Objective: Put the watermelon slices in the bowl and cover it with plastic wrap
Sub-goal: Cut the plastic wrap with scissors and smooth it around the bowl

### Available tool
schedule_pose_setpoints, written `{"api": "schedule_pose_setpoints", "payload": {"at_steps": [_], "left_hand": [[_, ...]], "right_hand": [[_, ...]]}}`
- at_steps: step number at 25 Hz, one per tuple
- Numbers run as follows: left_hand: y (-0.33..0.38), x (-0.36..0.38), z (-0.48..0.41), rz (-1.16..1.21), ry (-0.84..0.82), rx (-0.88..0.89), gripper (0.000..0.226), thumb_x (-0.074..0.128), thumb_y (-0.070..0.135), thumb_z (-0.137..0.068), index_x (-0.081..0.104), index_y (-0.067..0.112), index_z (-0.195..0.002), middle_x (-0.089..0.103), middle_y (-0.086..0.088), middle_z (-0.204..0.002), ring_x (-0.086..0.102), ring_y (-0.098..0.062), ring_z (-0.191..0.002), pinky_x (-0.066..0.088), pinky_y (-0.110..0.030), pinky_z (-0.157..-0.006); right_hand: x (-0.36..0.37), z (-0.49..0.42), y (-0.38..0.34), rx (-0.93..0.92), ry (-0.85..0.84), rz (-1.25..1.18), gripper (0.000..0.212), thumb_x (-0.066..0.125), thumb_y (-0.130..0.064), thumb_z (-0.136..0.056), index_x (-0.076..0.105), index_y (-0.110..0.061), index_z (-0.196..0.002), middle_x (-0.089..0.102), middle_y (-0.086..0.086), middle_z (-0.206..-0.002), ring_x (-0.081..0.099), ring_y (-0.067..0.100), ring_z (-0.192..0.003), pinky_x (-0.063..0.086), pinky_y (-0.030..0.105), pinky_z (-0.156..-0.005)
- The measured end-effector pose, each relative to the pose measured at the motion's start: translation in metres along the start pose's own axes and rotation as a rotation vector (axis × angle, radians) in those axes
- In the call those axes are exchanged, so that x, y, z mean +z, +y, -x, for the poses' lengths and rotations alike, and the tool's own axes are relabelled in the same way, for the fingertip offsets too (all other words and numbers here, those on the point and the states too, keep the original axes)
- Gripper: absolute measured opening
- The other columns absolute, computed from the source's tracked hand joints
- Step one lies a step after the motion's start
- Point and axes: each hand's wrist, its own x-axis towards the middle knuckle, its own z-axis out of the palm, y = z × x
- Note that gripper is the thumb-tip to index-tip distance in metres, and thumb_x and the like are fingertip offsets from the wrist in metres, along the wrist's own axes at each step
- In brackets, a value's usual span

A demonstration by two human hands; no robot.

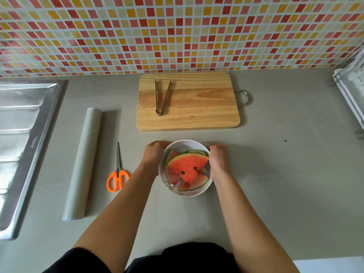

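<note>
gripping bowl (pixel 197 192) sides: left hand (pixel 155 153), right hand (pixel 219 160) curled | scissors (pixel 118 170), wrap roll (pixel 84 164) left | tongs (pixel 159 113) behind

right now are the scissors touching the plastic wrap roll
Apart. The head view shows bare counter between the scissors and the plastic wrap roll.

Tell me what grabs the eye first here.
The red watermelon slices in the white round bowl at front centre, with the left hand and right hand holding its sides. Behind runs the red, orange and yellow mosaic tile wall. Orange-handled scissors lie left of the bowl, beside a roll of plastic wrap.
</note>
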Motion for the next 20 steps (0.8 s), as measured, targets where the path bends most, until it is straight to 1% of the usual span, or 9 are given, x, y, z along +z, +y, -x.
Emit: {"api": "schedule_pose_setpoints", "payload": {"at_steps": [2, 4, 6, 8, 11, 13, 16, 18, 20], "left_hand": [[0.001, 0.0, -0.001, 0.093, 0.047, -0.048, 0.024, 0.053, 0.002, -0.08, 0.075, 0.008, -0.086, 0.072, -0.01, -0.09, 0.064, -0.022, -0.077, 0.051, -0.02, -0.053], [0.001, 0.001, -0.001, 0.232, 0.067, -0.127, 0.024, 0.054, 0.0, -0.078, 0.076, 0.009, -0.085, 0.073, -0.009, -0.087, 0.065, -0.018, -0.072, 0.047, -0.016, -0.045], [0.0, 0.001, 0.0, 0.22, 0.118, -0.197, 0.025, 0.06, 0.008, -0.077, 0.076, 0.019, -0.06, 0.072, -0.003, -0.071, 0.064, -0.018, -0.065, 0.048, -0.02, -0.049], [0.0, -0.001, 0.001, 0.212, 0.222, -0.235, 0.022, 0.067, 0.016, -0.072, 0.071, 0.019, -0.051, 0.07, -0.003, -0.067, 0.063, -0.022, -0.065, 0.049, -0.026, -0.056], [-0.005, -0.004, -0.001, 0.015, 0.29, -0.132, 0.01, 0.068, 0.027, -0.076, 0.072, 0.024, -0.067, 0.068, 0.005, -0.072, 0.06, -0.017, -0.07, 0.047, -0.023, -0.059], [-0.011, -0.005, -0.002, -0.142, 0.305, 0.003, 0.015, 0.063, 0.029, -0.084, 0.073, 0.02, -0.088, 0.068, 0.0, -0.082, 0.058, -0.016, -0.071, 0.045, -0.024, -0.063], [-0.015, -0.005, -0.002, -0.295, 0.42, 0.142, 0.021, 0.051, 0.026, -0.093, 0.066, 0.015, -0.102, 0.068, -0.014, -0.088, 0.058, -0.026, -0.07, 0.041, -0.028, -0.061], [-0.016, -0.007, -0.001, -0.561, 0.455, 0.159, 0.024, 0.043, 0.026, -0.096, 0.058, 0.013, -0.109, 0.067, -0.019, -0.091, 0.06, -0.037, -0.078, 0.045, -0.035, -0.063], [-0.021, -0.016, 0.002, -0.656, 0.503, 0.192, 0.024, 0.04, 0.022, -0.097, 0.056, 0.01, -0.112, 0.067, -0.019, -0.095, 0.061, -0.039, -0.084, 0.045, -0.037, -0.066]], "right_hand": [[0.003, 0.0, 0.0, -0.006, 0.078, -0.082, 0.022, 0.039, -0.006, -0.084, 0.054, -0.015, -0.096, 0.055, 0.007, -0.093, 0.053, 0.022, -0.083, 0.046, 0.032, -0.075], [0.005, 0.002, -0.002, -0.005, 0.137, -0.154, 0.025, 0.038, -0.002, -0.08, 0.051, -0.017, -0.095, 0.051, 0.004, -0.084, 0.05, 0.022, -0.073, 0.043, 0.029, -0.064], [0.006, 0.003, -0.002, 0.013, 0.137, -0.177, 0.02, 0.038, -0.001, -0.075, 0.042, -0.021, -0.075, 0.041, 0.001, -0.07, 0.038, 0.019, -0.057, 0.033, 0.026, -0.051], [0.003, 0.002, -0.002, 0.018, 0.132, -0.139, 0.025, 0.04, -0.001, -0.071, 0.032, -0.024, -0.065, 0.034, 0.0, -0.062, 0.03, 0.018, -0.052, 0.026, 0.026, -0.046], [-0.003, 0.001, -0.004, -0.036, 0.095, 0.055, 0.019, 0.042, -0.004, -0.076, 0.043, -0.022, -0.07, 0.042, -0.002, -0.067, 0.038, 0.02, -0.062, 0.031, 0.029, -0.053], [-0.005, 0.0, -0.004, -0.055, 0.098, 0.092, 0.023, 0.042, -0.007, -0.08, 0.055, -0.02, -0.094, 0.052, -0.003, -0.081, 0.048, 0.02, -0.077, 0.036, 0.028, -0.067], [-0.006, 0.003, -0.004, -0.049, 0.207, 0.008, 0.035, 0.038, -0.005, -0.082, 0.055, -0.016, -0.111, 0.059, 0.0, -0.091, 0.054, 0.019, -0.078, 0.038, 0.03, -0.071], [-0.013, 0.003, 0.0, -0.073, 0.308, 0.038, 0.037, 0.038, -0.003, -0.083, 0.054, -0.012, -0.115, 0.061, 0.009, -0.107, 0.057, 0.029, -0.094, 0.04, 0.031, -0.076], [-0.026, 0.005, 0.004, -0.167, 0.423, 0.05, 0.04, 0.041, 0.001, -0.079, 0.054, -0.01, -0.115, 0.061, 0.013, -0.103, 0.057, 0.032, -0.099, 0.041, 0.031, -0.076]]}}
